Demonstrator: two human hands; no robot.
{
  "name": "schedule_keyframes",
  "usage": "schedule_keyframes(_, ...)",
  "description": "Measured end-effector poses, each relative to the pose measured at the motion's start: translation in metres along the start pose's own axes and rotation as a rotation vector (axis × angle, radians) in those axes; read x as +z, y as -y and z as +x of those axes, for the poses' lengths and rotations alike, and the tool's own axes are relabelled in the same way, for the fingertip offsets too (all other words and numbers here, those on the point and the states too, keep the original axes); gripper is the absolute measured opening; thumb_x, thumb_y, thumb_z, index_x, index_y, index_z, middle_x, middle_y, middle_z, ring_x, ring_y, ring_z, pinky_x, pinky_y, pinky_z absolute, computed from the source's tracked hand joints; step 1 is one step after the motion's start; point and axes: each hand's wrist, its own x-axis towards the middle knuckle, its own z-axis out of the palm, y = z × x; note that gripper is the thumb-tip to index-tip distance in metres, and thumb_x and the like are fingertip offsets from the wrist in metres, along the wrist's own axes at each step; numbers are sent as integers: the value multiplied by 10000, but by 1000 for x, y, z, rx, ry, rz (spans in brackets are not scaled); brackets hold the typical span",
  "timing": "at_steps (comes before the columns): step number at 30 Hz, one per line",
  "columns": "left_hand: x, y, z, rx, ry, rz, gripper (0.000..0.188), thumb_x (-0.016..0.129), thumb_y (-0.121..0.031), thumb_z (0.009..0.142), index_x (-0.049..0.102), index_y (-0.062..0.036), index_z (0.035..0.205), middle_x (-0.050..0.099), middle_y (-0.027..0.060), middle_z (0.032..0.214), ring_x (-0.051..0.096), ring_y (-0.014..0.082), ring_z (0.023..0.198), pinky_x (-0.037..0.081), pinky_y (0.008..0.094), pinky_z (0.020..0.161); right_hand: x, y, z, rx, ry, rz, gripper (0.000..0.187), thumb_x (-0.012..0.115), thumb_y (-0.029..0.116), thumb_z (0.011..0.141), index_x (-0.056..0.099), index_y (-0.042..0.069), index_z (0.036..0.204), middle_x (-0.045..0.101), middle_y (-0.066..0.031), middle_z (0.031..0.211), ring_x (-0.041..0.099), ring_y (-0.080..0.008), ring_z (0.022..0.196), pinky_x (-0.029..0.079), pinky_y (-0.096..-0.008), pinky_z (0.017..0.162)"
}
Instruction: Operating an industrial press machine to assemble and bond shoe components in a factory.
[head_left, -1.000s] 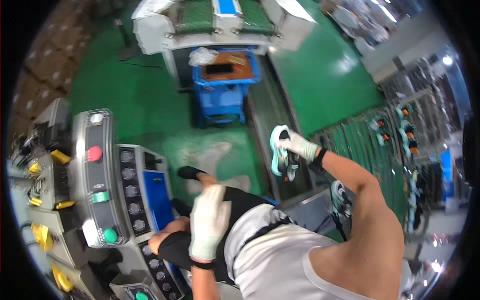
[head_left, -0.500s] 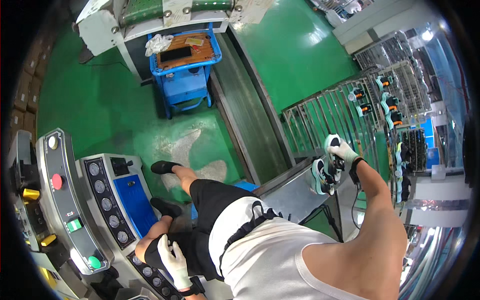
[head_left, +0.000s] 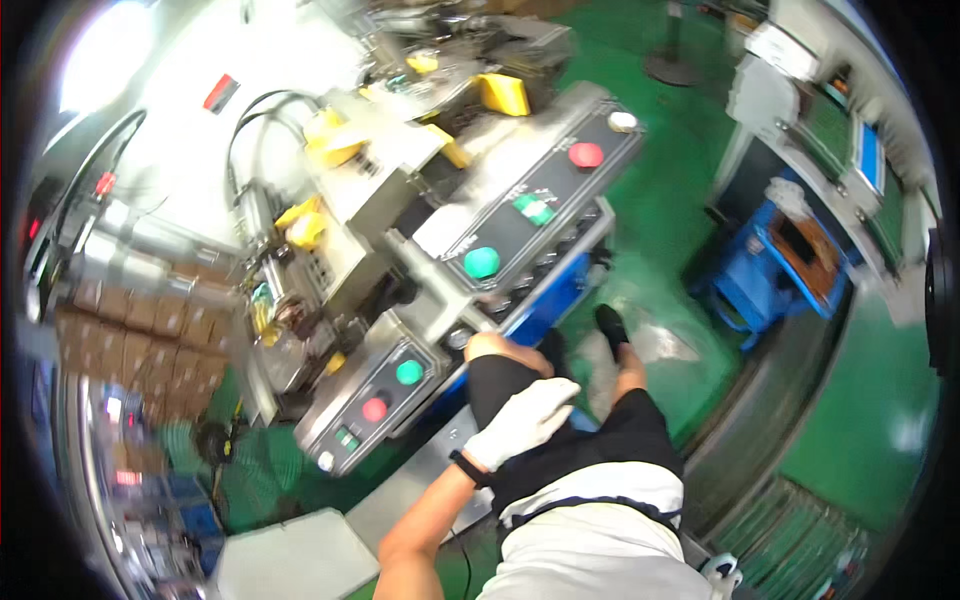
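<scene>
A green floor (head_left: pixel 870 430), smooth and shiny, is seen across much of the room, with pale worn patches near the person's foot. Along it a long dark track (head_left: pixel 775 375) is laid, and beside the track a blue trolley (head_left: pixel 742 280) is parked; on its brown top a white cloth (head_left: pixel 790 198) and a dark flat object (head_left: pixel 796 241) are placed. Farther left, many brown cartons (head_left: pixel 150 350) are stacked, and a pale board (head_left: pixel 295 560) is seen at the lower edge. A metal rack (head_left: pixel 790 535) is partly shown at lower right.

The left hand (head_left: pixel 522 425), in a white glove, is held over the black shorts (contact with them cannot be told). Its fingers are blurred, so how far they are closed cannot be told. Nearest to it is the lower control panel (head_left: pixel 391 394), with green and red buttons; the longer control panel (head_left: pixel 556 182) is set beyond, before machinery with yellow parts (head_left: pixel 505 93). What seems to be a shoe (head_left: pixel 722 574) is cut by the lower edge, beside the white shirt. The right hand is out of view, so its state cannot be told.
</scene>
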Motion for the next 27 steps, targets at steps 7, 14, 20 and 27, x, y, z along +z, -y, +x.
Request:
schedule_keyframes(7, -9, -15, -89, -189, -358, -9, 355, 719, -147, 1043, 682, -47, 1382, 724, 170, 1318, 695, 373, 1218, 564, 446, 1072, 68, 242, 141, -352, 130, -155, 459, 807, 324, 961, 625, 101, 1319, 706, -167, 1207, 713, -326, 1034, 571, -459, 884)
schedule_keyframes(14, 17, -32, -212, -670, -917, -132, 323, 668, -128, 1065, 695, -21, 1369, 712, 195, 1348, 690, 381, 1260, 563, 444, 1078, 15, 423, 248, -1082, 252, -776, 276, 761, 210, 926, 648, 68, 1134, 679, -85, 973, 680, -277, 864, 546, -444, 751)
schedule_keyframes(20, 147, -49, -385, -1346, -1321, -93, 278, 673, -159, 1048, 730, -31, 1288, 748, 189, 1264, 706, 383, 1202, 564, 455, 1050, 98, 649, 304, -528, 504, -384, 164, 674, 262, 1073, 637, 109, 1025, 544, 40, 753, 500, -90, 585, 435, -274, 502)
schedule_keyframes(27, 350, -185, -585, -2215, -1279, 375, 337, 671, -159, 1009, 705, 4, 1303, 720, 230, 1265, 645, 441, 1218, 499, 533, 1107, 186, 803, 237, -634, 645, -515, 538, 754, 302, 1074, 578, 57, 1519, 688, -26, 1126, 656, -121, 849, 577, -297, 666)
